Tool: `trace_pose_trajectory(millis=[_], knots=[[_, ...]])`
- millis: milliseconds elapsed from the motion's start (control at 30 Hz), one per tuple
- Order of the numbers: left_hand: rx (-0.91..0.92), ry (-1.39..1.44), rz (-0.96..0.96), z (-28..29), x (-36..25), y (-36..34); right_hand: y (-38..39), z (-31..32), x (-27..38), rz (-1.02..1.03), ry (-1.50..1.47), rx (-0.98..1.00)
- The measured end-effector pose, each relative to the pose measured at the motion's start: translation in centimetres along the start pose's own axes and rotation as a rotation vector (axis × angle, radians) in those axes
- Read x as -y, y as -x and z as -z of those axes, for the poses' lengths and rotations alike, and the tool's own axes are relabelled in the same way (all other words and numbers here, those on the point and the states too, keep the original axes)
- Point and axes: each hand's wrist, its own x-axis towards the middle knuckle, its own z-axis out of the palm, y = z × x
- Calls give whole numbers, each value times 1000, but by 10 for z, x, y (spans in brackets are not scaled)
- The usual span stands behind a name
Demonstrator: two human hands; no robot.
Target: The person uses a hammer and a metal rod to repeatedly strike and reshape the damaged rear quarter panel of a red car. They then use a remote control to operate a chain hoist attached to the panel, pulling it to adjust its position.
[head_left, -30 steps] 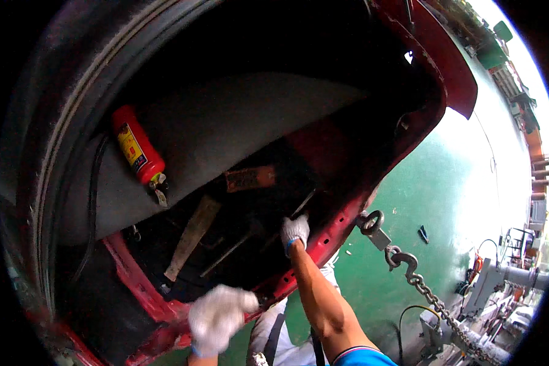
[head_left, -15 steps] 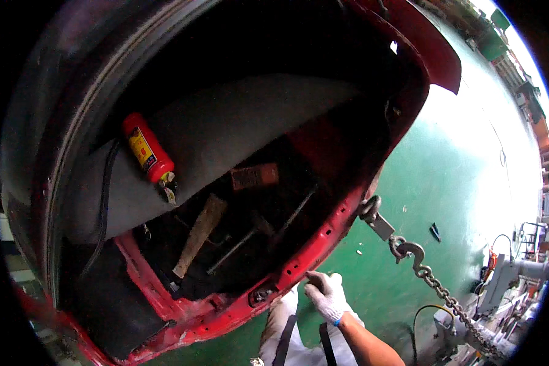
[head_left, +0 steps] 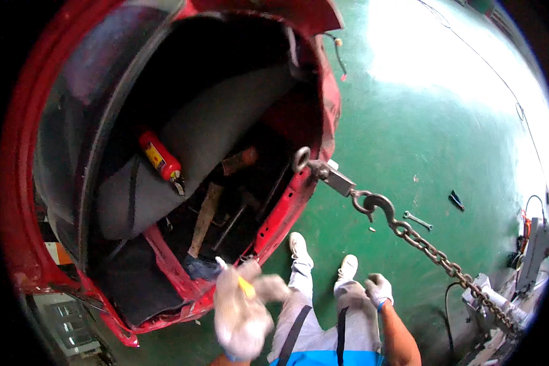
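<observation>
My left hand (head_left: 243,308), gloved and blurred, is beside the red boot sill (head_left: 283,204) at bottom centre, closed on something yellow and white (head_left: 246,285) that I cannot make out. My gloved right hand (head_left: 378,290) is curled by my right thigh; its palm is hidden. In the open boot lie a red fire extinguisher (head_left: 160,155) on a grey liner (head_left: 210,122), a long flat worn piece (head_left: 204,219), a rectangular block (head_left: 239,160) and dark metal tools (head_left: 229,226). A steel pull clamp (head_left: 329,174) with ring, hook (head_left: 378,207) and chain (head_left: 433,256) extends from the sill.
On the green floor (head_left: 402,140) lie a spanner (head_left: 418,221), black pliers (head_left: 456,200) and a cable (head_left: 494,82). Grey pulling equipment (head_left: 482,296) with hoses stands at lower right. Raised glass with a red frame (head_left: 27,158) curves over the boot's left side. My feet (head_left: 348,267) stand behind the car.
My view has turned, showing more floor and both shoes. My right hand has come out of the boot down to my thigh. My left hand has reappeared, with something yellow in it.
</observation>
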Motion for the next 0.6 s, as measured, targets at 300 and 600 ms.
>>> trace_pose_trajectory(millis=[300, 600], knots=[[-397, -1571, 708, 235, 158, 251, 20, 114, -180, -308, 58, -112], [-476, -1403, 606, 214, 118, 239, 9, 98, -71, -102, -386, 0]])
